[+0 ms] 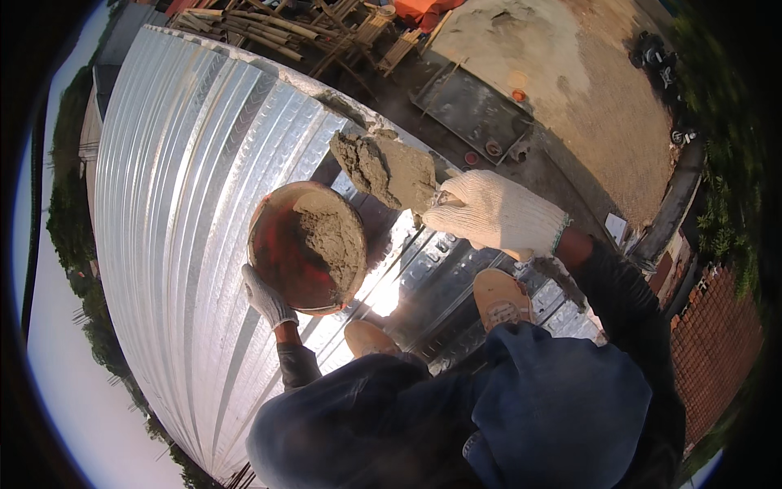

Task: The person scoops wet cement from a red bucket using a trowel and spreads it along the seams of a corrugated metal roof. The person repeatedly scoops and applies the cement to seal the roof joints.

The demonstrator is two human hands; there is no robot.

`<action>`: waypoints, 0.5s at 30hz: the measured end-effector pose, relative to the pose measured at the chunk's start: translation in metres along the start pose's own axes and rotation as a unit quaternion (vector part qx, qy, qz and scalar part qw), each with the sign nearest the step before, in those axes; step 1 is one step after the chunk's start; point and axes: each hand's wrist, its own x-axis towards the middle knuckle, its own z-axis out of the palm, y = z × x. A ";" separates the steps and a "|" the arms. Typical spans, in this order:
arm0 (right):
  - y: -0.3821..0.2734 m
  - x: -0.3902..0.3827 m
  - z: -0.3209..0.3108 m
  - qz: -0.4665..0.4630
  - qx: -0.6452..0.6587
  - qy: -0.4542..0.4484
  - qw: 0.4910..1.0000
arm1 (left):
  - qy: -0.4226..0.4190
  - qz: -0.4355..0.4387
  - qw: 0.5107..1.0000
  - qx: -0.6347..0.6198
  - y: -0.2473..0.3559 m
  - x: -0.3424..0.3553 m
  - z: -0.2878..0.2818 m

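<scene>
My right hand (498, 210), in a white knitted glove, is closed around the handle of a trowel (407, 173). Grey wet mortar (361, 163) is heaped on the trowel's blade, thickest at its far left end. The blade is up beside the wall edge and to the right of a round bucket (273, 244). Mortar (336, 240) clings to the right side of the bucket's reddish inside. Also gloved, my left hand (265, 298) grips the bucket's near left rim; its fingertips are partly hidden.
Ribbed shiny metal decking (187, 163) lies under my shoes (501, 300) and stretches left. Along its far side runs a mortar-smeared edge (269, 65), with a drop beyond. Below are bamboo poles (269, 34), a shallow mixing tray (472, 106) and a sand heap (521, 37).
</scene>
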 end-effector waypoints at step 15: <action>-0.002 0.233 0.058 0.022 -0.414 0.112 0.903 | -0.005 -0.047 0.999 -0.018 0.001 -0.010 0.011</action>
